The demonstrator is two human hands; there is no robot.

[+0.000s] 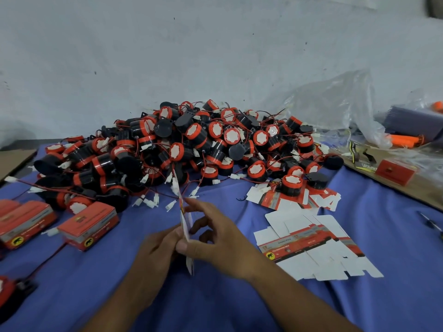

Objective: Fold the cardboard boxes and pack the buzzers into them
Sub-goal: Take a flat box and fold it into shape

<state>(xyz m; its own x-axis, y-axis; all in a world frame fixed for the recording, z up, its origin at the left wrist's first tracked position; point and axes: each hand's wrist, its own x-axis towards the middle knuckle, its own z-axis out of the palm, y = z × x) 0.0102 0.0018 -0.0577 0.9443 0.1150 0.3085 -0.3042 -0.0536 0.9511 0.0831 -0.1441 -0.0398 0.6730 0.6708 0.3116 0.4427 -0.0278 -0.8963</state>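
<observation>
1. Hand state. I observed both hands at the centre of the view. The left hand (153, 255) pinched the near edge of a flat box blank (186, 227), which stood edge-on to the camera. The right hand (215, 236) gripped the same blank from the 3 o'clock side, thumb low and index finger high. Neither hand was released or clenched empty.

2. Location of task items. The loose buzzers (191, 144) lay in a large heap at 12 o'clock from the hands, wires and white connectors trailing onto the blue surface (395, 248). Two closed red boxes (88, 224) sat at 9 o'clock. Unfolded blanks (311, 248) lay spread at 3 o'clock, with more (294, 200) near 2 o'clock, one buzzer (291, 185) resting on them.

3. Progress. I judged the task to be at an early stage. Only a few boxes appeared closed, and I could not see their contents. The blank in hand was not yet erected. The heap and the remaining blanks were left to process.
</observation>
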